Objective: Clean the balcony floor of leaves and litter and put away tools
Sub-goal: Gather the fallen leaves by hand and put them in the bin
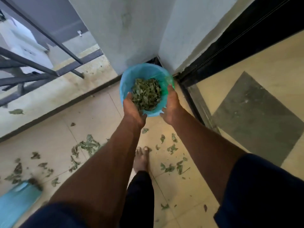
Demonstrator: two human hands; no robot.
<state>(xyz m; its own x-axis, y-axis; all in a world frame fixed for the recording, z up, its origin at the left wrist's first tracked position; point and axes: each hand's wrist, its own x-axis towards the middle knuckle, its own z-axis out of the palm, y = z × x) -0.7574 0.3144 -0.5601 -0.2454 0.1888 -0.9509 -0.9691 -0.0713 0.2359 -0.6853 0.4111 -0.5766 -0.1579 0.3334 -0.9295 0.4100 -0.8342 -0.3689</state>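
A blue-lined bin [143,69] stands in the corner against the white wall, with a heap of dry green leaves [146,94] inside it. My left hand [133,109] hovers over the bin's near left rim, fingers straight and pointing at the heap. Over the near right rim is my right hand [171,104], fingers extended along the liner's edge. Neither hand holds anything I can see. Loose leaves [88,145] lie scattered on the beige tiles behind my arms, and more leaves [172,167] lie beside my bare foot [141,160].
A light blue dustpan [16,203] with some debris lies on the floor at the bottom left. Dark metal railings [32,74] run along the ledge on the left. On the right are a black sliding-door frame [192,96] and a grey doormat [256,116] indoors.
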